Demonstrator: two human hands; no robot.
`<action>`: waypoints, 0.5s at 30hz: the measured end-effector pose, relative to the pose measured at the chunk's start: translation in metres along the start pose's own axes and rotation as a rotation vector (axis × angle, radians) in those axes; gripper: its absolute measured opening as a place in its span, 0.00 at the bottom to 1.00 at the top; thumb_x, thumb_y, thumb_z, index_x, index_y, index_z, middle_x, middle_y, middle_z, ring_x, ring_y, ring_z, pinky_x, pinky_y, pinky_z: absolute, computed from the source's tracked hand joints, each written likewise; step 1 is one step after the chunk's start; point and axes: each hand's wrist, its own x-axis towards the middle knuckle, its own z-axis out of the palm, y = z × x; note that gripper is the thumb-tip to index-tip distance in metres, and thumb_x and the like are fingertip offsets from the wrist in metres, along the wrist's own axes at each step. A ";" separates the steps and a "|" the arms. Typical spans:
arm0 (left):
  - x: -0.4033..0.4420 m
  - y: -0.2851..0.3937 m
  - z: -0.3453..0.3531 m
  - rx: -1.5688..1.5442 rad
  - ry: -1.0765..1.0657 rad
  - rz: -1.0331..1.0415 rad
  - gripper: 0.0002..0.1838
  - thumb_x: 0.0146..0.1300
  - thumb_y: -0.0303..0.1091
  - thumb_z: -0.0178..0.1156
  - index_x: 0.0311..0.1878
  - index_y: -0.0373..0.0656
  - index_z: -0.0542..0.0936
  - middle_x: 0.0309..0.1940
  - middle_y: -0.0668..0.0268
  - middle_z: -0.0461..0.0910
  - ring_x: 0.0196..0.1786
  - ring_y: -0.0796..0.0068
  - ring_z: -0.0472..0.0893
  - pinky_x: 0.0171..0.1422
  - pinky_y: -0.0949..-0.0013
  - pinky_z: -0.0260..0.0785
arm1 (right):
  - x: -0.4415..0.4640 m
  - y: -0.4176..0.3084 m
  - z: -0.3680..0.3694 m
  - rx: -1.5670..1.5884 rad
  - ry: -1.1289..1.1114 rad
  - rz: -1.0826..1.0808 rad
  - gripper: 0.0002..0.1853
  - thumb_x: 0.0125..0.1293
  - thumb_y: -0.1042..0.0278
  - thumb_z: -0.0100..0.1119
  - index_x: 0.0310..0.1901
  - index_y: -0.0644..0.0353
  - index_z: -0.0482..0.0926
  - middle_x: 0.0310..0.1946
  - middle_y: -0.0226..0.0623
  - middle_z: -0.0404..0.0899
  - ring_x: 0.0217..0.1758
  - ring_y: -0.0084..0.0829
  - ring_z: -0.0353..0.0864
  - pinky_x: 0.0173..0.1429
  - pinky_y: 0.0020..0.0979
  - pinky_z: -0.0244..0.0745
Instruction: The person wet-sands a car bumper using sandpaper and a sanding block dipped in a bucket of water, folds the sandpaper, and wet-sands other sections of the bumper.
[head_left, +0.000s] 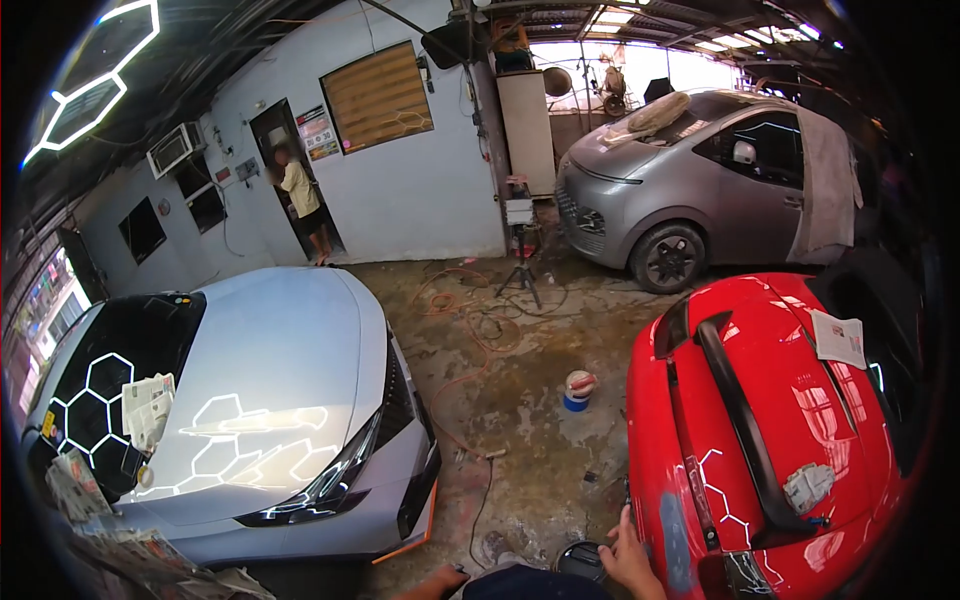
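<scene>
My right hand (628, 560) is low in the frame beside the corner of the red car (790, 400), fingers stretched out. Whether it touches the bodywork I cannot tell. A dull grey patch (675, 535) marks the red paint near that hand. On the car lie a long black spoiler (740, 420), a crumpled pale wad (808, 488) and a newspaper sheet (838, 338). My left hand (440, 582) shows only partly at the bottom edge. Something small and dark appears at its fingers, too unclear to name.
A pale blue-white car (280, 350) with newspaper (150, 410) stands left. Behind are a grey van (690, 190) and a work-light tripod (521, 270). A blue-based tub (578, 390), orange hose (440, 400) and cable lie on the wet floor. Another person (300, 190) stands at the doorway.
</scene>
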 end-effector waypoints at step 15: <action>0.004 0.002 -0.002 0.002 0.047 -0.009 0.33 0.51 0.61 0.69 0.44 0.36 0.88 0.46 0.44 0.86 0.52 0.46 0.86 0.57 0.52 0.77 | 0.017 -0.295 -0.380 -0.758 1.344 -1.208 0.46 0.61 0.74 0.66 0.76 0.69 0.50 0.37 0.42 0.74 0.32 0.38 0.76 0.37 0.38 0.74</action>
